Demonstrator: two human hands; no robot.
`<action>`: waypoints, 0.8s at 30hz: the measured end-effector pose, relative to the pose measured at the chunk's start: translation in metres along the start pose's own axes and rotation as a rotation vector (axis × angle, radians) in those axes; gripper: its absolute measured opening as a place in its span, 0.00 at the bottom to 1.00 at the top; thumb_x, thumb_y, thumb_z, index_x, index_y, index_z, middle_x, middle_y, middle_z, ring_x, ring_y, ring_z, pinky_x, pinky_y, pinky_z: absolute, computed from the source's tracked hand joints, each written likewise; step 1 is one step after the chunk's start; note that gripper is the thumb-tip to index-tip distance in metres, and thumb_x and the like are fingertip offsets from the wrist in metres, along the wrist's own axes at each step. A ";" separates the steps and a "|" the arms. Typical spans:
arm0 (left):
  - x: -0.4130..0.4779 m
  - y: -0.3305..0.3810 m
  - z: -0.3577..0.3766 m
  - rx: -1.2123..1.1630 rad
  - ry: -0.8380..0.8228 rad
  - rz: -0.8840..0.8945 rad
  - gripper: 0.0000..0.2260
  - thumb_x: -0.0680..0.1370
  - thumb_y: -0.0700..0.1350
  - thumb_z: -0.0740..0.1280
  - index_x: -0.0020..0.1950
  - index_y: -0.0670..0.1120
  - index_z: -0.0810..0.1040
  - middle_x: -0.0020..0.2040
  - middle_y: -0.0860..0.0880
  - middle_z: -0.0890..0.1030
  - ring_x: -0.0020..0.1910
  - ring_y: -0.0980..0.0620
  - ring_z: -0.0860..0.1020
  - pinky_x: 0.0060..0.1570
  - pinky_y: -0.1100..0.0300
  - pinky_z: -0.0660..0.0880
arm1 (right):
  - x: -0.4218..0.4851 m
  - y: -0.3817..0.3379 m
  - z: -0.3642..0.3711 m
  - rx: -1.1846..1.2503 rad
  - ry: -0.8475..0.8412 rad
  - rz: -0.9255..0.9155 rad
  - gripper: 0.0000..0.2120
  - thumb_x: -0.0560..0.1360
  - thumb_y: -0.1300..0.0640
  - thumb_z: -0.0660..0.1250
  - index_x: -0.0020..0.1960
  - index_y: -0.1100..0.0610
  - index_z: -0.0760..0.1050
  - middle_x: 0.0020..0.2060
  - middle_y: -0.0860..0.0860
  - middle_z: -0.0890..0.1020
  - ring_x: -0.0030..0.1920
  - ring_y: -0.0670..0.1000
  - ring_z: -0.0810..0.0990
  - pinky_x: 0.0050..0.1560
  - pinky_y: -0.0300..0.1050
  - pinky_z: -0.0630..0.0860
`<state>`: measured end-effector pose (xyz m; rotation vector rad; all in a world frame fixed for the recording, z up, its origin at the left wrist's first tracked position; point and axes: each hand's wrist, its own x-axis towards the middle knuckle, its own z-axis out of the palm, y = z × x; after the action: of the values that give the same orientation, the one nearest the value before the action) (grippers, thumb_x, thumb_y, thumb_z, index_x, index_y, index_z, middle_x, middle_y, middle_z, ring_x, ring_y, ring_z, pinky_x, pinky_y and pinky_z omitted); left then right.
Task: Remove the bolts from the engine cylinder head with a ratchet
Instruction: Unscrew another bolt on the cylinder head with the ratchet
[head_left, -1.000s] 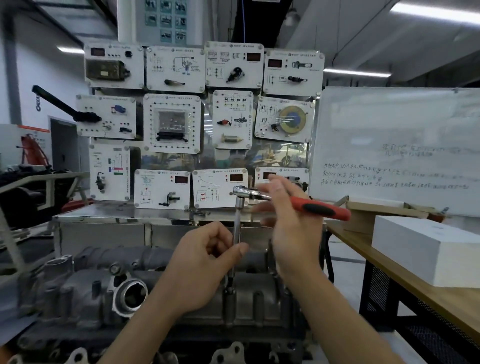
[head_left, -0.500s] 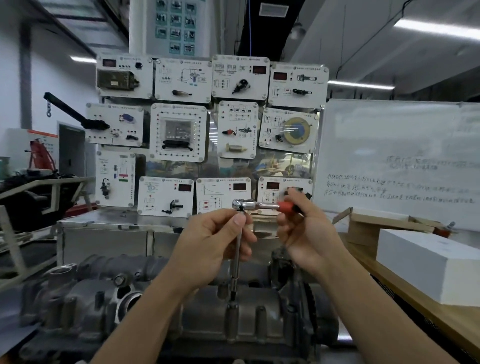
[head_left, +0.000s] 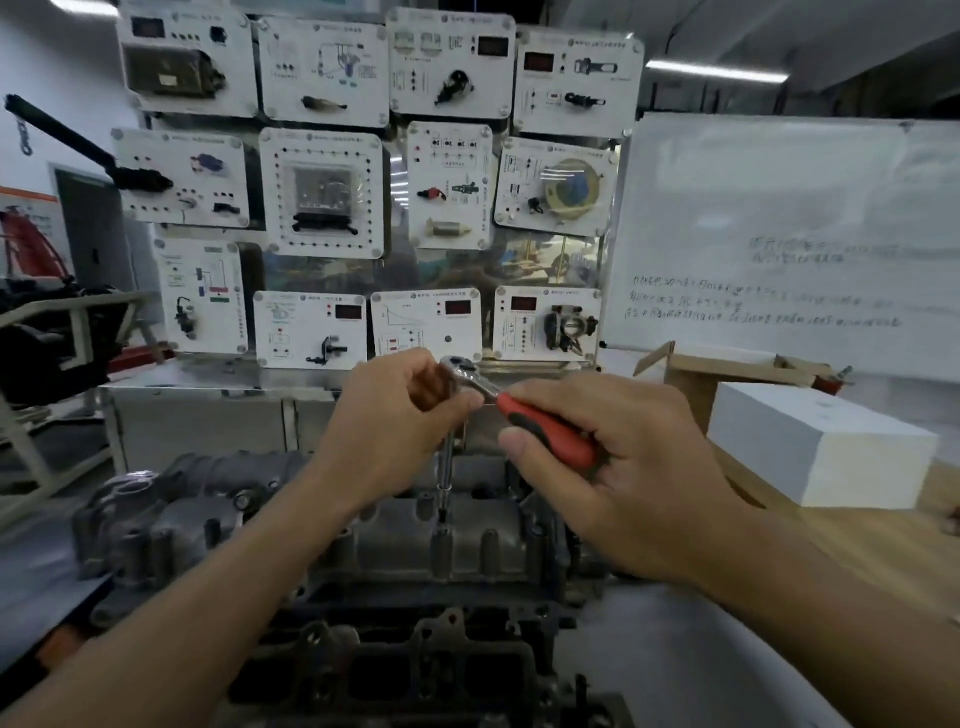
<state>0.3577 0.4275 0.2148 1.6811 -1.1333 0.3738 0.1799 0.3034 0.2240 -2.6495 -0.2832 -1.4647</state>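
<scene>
While the socket (head_left: 441, 526) at the foot of the extension bar (head_left: 445, 475) sits on a boss of the cylinder head (head_left: 363, 551), low in the view toward 6 o'clock, the job looks to be mid-bolt. The left hand (head_left: 395, 421) curls round the steel head of the ratchet (head_left: 540, 428), steadying it. The right hand (head_left: 623, 467) grips the red handle, which points toward 4 o'clock. No freed bolt lies anywhere visible, and the neighbouring holes are too dark to read, so most of the work probably remains. A white box (head_left: 821, 441) rests on the bench (head_left: 883, 551) at 3 o'clock.
</scene>
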 end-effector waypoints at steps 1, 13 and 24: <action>-0.001 -0.002 -0.001 -0.011 -0.027 -0.013 0.08 0.75 0.53 0.73 0.41 0.50 0.80 0.35 0.50 0.83 0.34 0.50 0.81 0.36 0.51 0.81 | 0.002 0.001 -0.002 -0.001 -0.017 0.000 0.12 0.79 0.49 0.67 0.58 0.53 0.82 0.40 0.44 0.82 0.39 0.45 0.79 0.39 0.46 0.77; 0.012 -0.010 -0.021 -0.258 -0.481 -0.108 0.06 0.81 0.41 0.65 0.53 0.43 0.81 0.46 0.49 0.87 0.47 0.52 0.86 0.46 0.65 0.80 | 0.055 0.097 0.052 -0.126 -0.311 0.140 0.18 0.82 0.61 0.58 0.69 0.54 0.76 0.61 0.50 0.82 0.61 0.50 0.77 0.63 0.43 0.70; -0.004 -0.006 -0.008 -0.147 -0.172 -0.089 0.02 0.78 0.43 0.72 0.46 0.48 0.83 0.38 0.54 0.87 0.37 0.57 0.85 0.37 0.67 0.80 | 0.028 0.076 0.022 0.047 -0.111 0.247 0.11 0.79 0.54 0.70 0.60 0.50 0.82 0.49 0.39 0.84 0.50 0.36 0.80 0.54 0.30 0.74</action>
<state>0.3626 0.4371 0.2117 1.6511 -1.1764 0.0879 0.2290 0.2358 0.2364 -2.6202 0.0025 -1.2238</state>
